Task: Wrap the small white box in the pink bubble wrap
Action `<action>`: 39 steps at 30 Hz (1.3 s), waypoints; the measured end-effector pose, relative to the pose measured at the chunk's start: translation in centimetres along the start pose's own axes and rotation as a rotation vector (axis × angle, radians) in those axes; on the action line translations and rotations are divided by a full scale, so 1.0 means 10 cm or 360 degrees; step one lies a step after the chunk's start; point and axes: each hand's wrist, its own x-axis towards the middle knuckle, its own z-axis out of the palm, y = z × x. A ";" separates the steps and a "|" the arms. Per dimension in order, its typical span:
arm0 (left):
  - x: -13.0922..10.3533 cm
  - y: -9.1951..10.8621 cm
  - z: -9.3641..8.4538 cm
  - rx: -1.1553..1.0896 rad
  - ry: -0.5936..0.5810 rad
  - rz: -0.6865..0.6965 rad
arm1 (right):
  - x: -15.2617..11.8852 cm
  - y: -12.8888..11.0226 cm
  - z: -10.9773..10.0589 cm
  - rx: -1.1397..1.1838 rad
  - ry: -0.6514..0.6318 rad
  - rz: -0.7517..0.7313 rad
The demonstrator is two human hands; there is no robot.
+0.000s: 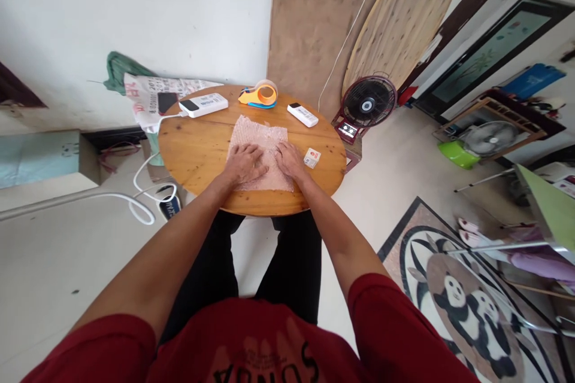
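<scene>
A sheet of pinkish bubble wrap (pixel 263 131) lies on the round wooden table (pixel 193 149) in front of me. My left hand (pixel 245 163) rests flat on its left part, fingers stretched out. On its right edge lies my right hand (pixel 288 160), with the fingers also extended. Just right of that hand is a small white card or sticker (pixel 312 158) with red print. Behind the wrap stands an orange and blue tape dispenser (pixel 260 96) with a roll of clear tape.
A white power bank (pixel 203 105) with a cable is at the table's back left, and a smaller white device (pixel 302 114) at the back right. A black fan (pixel 369 102) stands beyond the right edge. A printed sack (pixel 148 93) leans behind the left edge.
</scene>
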 end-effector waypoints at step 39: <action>0.02 -0.02 0.02 0.0059 -0.0015 -0.0015 | -0.02 0.01 0.00 -0.0065 0.0074 0.0026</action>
